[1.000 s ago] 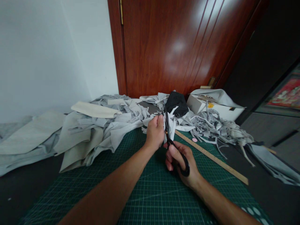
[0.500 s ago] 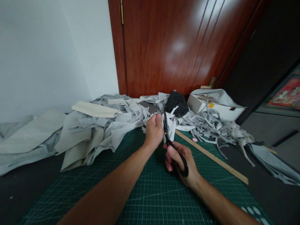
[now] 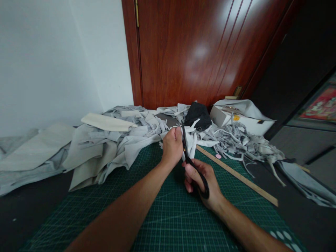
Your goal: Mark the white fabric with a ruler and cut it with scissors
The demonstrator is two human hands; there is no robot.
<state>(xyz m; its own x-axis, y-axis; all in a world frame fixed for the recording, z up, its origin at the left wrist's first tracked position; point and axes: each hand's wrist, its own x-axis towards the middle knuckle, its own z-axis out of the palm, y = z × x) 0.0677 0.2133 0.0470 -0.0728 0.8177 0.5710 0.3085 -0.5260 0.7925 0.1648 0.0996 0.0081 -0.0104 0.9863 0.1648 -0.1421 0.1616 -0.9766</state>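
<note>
My right hand [image 3: 201,180] is closed around the handles of black scissors [image 3: 185,145], whose blades point away from me. Pinched in my left hand [image 3: 172,147] is a piece of white fabric [image 3: 192,143], which hangs beside and behind the blades. The scissor blades lie close along the thumb side of my left hand, over the fabric, and look nearly closed. My left fingers hide much of the held part. Both hands are above a green cutting mat [image 3: 168,217] with grid lines.
Grey and cream fabric pieces [image 3: 91,140] are heaped on the left. A wooden ruler [image 3: 238,176] lies on the mat's right side, near tangled grey strips [image 3: 241,140]. Behind are a black cloth bundle [image 3: 198,116], a white box [image 3: 241,122] and a brown door [image 3: 183,52].
The scissor blades have come closer together, and my right fingers have closed a little on the handles. My left hand stays almost in place with the fabric.
</note>
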